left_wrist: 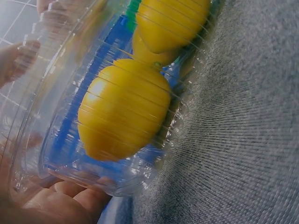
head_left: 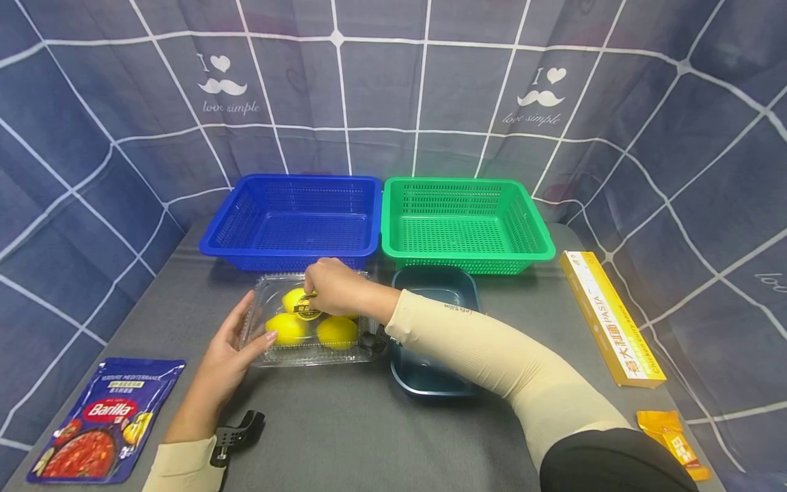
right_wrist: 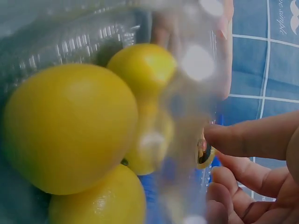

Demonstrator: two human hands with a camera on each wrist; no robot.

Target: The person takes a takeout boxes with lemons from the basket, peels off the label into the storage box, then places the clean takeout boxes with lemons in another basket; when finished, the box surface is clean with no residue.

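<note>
A clear plastic clamshell box (head_left: 320, 357) holds several yellow lemons (head_left: 337, 332), seen large through its wall in both wrist views. My left hand (head_left: 230, 348) grips the box at its left end, thumb over the lid and fingers around the far side. Over the lid, my right hand (head_left: 338, 287) pinches at the edge of a round black-and-gold sticker (head_left: 305, 307). In the right wrist view the fingertips meet right at the sticker (right_wrist: 203, 151), the other fingers curled beneath.
Behind the box stand a blue basket (head_left: 289, 262) and a green basket (head_left: 467, 262). A dark teal tub (head_left: 430, 391) sits under the right forearm. To the right lie a pasta box (head_left: 611, 318) and an orange packet (head_left: 673, 441); a Barilla pouch (head_left: 107, 420) lies left.
</note>
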